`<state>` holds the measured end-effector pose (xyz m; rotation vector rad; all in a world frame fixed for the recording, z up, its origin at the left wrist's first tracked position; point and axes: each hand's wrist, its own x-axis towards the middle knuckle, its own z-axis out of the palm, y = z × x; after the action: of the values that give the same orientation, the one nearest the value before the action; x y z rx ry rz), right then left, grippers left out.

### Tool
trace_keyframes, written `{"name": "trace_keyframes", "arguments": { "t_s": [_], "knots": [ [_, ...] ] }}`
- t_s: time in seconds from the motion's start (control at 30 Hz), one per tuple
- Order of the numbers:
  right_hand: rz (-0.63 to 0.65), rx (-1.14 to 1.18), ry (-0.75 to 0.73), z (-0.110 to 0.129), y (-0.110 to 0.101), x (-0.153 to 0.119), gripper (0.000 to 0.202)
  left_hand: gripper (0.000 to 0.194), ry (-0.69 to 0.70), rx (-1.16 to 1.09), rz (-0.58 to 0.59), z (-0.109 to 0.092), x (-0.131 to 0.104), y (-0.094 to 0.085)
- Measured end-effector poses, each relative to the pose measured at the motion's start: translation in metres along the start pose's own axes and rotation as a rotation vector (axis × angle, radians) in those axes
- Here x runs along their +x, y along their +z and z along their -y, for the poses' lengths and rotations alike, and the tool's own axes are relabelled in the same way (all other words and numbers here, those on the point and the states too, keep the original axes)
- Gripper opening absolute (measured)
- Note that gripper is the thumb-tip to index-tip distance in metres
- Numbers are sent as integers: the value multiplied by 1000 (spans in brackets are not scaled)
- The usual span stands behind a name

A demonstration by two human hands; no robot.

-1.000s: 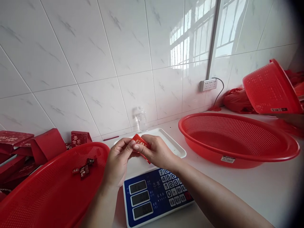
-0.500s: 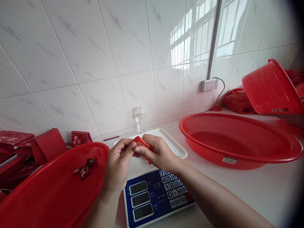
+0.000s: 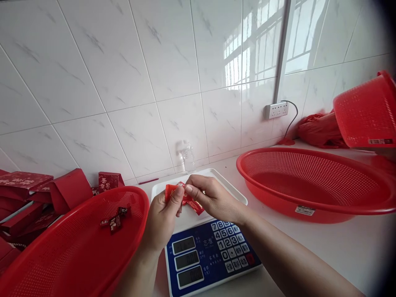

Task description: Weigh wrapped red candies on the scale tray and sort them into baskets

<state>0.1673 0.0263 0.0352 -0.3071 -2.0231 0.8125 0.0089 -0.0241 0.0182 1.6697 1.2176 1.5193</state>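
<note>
A person's 2 bare hands meet over a counter-top scale point(image 3: 212, 258), pinching a small red packet point(image 3: 171, 191) printed with pale lettering. The left hand point(image 3: 162, 216) grips its upper-left end, thumb laid across the top; the right hand point(image 3: 213, 198) closes narrowly, thumb against fingers, at the packet's middle. The packet lies directly between the 2 hands, touching both, so neither is nearer. Its visible parts slant from upper left to lower right, the lower end showing beneath the right fingers. Fingers cover the centre, and whether the wrapper is whole, folded or torn there cannot be told.

Below sits the scale's white pan point(image 3: 230, 189), with the blue panel, its 3 displays and its keypad on the person's side. At left, a large red basket point(image 3: 89, 251) holds a few small dark-wrapped pieces point(image 3: 116, 222), well apart from the hands, beside a jumble of red boxes point(image 3: 66, 189). At right, a second red basket point(image 3: 278, 202) rests upright near the scale, and a third red basket point(image 3: 365, 113) tilts beyond it. A clear bottle point(image 3: 187, 156) stands by the tiled wall.
</note>
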Motion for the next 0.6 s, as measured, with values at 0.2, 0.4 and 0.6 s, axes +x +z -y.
{"name": "trace_keyframes", "arguments": {
  "t_s": [0.2,0.4,0.6],
  "knots": [
    [47,171,-44,8,4,0,43,48,102,-88,-35,-4,-6,1],
    [71,312,-36,11,7,0,42,48,94,-181,-125,-3,-11,10],
    [73,390,23,7,5,0,38,52,75,-191,-127,5,-5,11]
  ]
}}
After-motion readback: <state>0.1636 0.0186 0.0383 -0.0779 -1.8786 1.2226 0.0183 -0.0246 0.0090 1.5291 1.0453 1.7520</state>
